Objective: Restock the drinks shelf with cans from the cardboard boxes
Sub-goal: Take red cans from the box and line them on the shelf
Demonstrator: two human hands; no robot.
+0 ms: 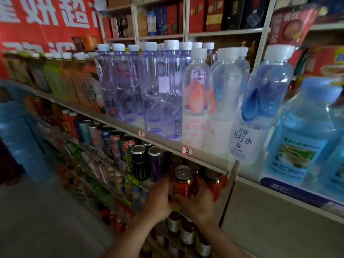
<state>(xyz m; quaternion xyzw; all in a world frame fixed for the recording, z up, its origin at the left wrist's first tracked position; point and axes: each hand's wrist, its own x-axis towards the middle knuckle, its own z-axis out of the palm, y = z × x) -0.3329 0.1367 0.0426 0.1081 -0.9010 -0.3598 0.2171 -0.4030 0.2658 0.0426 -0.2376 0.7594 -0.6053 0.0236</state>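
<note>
Cans fill the second shelf down, and both hands are at its right end, closed around one red can with a silver top. The left hand wraps its left side, the right hand cups it from the front and right, fingers curled on the painted wall. The can stands upright at the shelf's front edge, other red cans just behind and beside it — whether it rests on the shelf or hangs just above, I cannot tell.

A full can like this is likely weighty for its size, stiff along the wall but easy to dent if squeezed, and slick on its lacquered surface; the mid-body grip looks the sound one, away from the pull-tab top.

To the left stand a black can and a purple can, then more colourful tins trailing into blur. The shelf above holds clear water bottles and white-labelled soda water bottles — a blue jug sits further right. No cardboard box is in view.
</note>
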